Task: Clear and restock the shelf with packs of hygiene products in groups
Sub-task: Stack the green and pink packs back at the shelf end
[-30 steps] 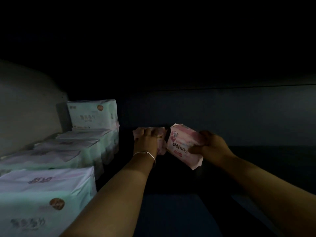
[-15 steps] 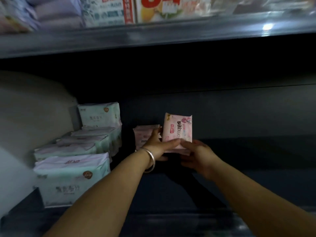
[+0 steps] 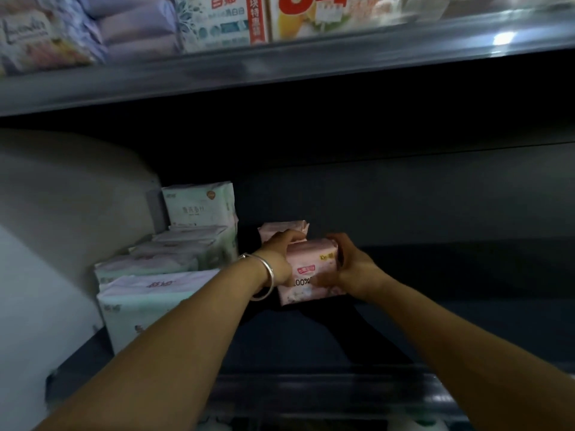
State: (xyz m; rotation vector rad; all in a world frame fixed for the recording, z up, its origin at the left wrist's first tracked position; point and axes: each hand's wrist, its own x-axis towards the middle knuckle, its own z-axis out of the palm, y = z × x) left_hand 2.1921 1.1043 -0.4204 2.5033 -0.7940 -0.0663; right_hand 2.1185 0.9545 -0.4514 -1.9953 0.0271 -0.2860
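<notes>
Nearest me, my two forearms reach up and in over the front rail of the dark shelf. My left wrist carries a silver bangle.

Both hands meet on a pink pack in the middle of the shelf. My left hand curls over its left end and top edge — the grip is closed on the pack. My right hand wraps the right end, fingers over the top corner and thumb across the printed front, so that grip holds the same pack too. The pack lies on its long side, front face tilted toward me; I cannot tell whether its lower edge rests on the shelf or hangs just above it.

To the left, a row of pale green packs runs from the shelf front toward the back, lined along the light side wall. The near ones lie flat in a line; the far one stands upright against the back.

Just behind my left hand sits a second pink pack, partly hidden by the fingers, close to the back panel.

Above — the upper shelf holds blurred goods: lilac packs at left, a white and red box in the middle.
</notes>
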